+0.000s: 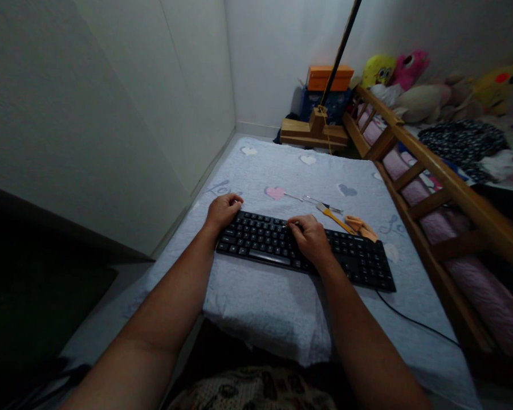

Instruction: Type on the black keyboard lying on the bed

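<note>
A black keyboard [359, 259] lies across a pale blue quilted mattress [260, 296] with heart prints. My left hand [222, 210] grips the keyboard's left end, fingers curled over its far corner. My right hand [310, 236] rests on the middle keys with the fingers bent and pinched together; what they press or hold is hidden. The keyboard's black cable [414, 322] trails off to the right. Just beyond the keyboard lie a yellow-handled tool [334, 217], metal tweezers [314, 200] and an orange-tan cloth [361, 226].
A white wall runs close along the left. A wooden bed rail [431, 165] borders the right, with plush toys [393, 69] and bedding behind it. At the far end stand a wooden base with a dark pole [316, 128] and an orange box [329, 77].
</note>
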A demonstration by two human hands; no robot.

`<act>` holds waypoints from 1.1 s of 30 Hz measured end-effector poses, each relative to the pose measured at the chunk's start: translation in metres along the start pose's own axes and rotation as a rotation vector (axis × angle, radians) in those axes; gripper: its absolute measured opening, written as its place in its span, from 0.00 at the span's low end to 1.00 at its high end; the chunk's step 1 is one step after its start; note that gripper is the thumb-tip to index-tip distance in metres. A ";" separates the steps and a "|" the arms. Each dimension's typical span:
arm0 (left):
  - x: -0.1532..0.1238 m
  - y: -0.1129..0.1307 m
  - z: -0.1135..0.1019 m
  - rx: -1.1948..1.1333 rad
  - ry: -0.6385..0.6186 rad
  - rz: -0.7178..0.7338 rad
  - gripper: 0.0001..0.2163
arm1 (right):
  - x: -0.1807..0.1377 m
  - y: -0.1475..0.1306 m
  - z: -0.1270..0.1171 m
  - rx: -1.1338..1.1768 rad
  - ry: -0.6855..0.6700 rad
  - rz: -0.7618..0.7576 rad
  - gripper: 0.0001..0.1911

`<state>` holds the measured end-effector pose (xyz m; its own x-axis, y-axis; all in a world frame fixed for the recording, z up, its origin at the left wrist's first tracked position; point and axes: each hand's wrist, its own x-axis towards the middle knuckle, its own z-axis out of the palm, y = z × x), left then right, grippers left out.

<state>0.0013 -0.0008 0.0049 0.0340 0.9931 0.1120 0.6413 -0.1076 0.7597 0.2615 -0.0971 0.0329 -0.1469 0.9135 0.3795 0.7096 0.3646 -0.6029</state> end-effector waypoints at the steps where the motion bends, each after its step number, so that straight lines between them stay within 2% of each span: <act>1: 0.000 0.000 0.000 -0.002 -0.001 -0.001 0.12 | 0.000 0.000 0.000 0.004 -0.001 0.000 0.08; 8: 0.001 -0.001 0.001 -0.010 -0.002 -0.002 0.12 | 0.000 -0.001 0.001 0.013 0.012 -0.002 0.08; 33: 0.002 -0.003 0.002 0.011 -0.001 -0.006 0.12 | -0.003 -0.009 -0.005 0.018 -0.072 -0.017 0.09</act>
<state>0.0008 0.0013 0.0013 0.0306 0.9938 0.1069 0.6500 -0.1011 0.7532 0.2587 -0.1038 0.0405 -0.2089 0.9174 0.3387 0.6942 0.3831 -0.6094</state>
